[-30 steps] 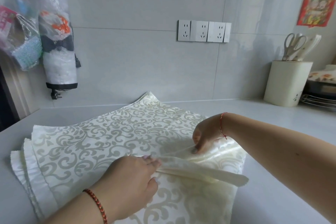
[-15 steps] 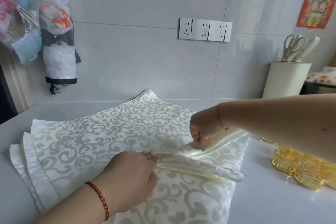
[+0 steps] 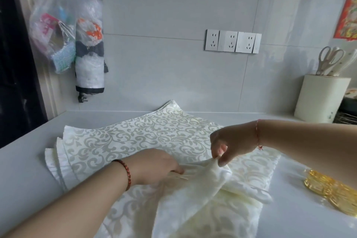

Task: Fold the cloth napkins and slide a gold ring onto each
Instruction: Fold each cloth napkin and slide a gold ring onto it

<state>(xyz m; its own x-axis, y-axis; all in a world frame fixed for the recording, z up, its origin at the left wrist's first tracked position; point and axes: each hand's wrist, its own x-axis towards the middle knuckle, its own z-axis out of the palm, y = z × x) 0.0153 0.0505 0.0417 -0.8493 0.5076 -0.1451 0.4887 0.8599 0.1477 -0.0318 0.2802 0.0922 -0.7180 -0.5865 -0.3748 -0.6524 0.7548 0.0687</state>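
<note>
A stack of cream damask napkins (image 3: pixel 123 139) lies spread on the white counter (image 3: pixel 25 164). On top of it a partly folded napkin (image 3: pixel 195 195) is bunched into a loose band. My left hand (image 3: pixel 154 166) lies on its left end, fingers pinching the folds against the stack. My right hand (image 3: pixel 229 143) pinches the upper edge of that napkin and holds it lifted a little off the pile. Several gold rings (image 3: pixel 328 189) sit clustered on the counter at the right, beyond both hands.
A cream utensil holder (image 3: pixel 320 100) with scissors (image 3: pixel 328 60) stands at the back right by a dark rack. Wall sockets (image 3: pixel 231 41) are on the tiled wall. Plastic bags (image 3: pixel 56 33) and a bag dispenser (image 3: pixel 88 44) hang at the left.
My right hand has lifted the napkin's edge higher and pulled it toward the middle, so the fold now bunches up. The view has tilted, bringing more of the gold rings into sight.
</note>
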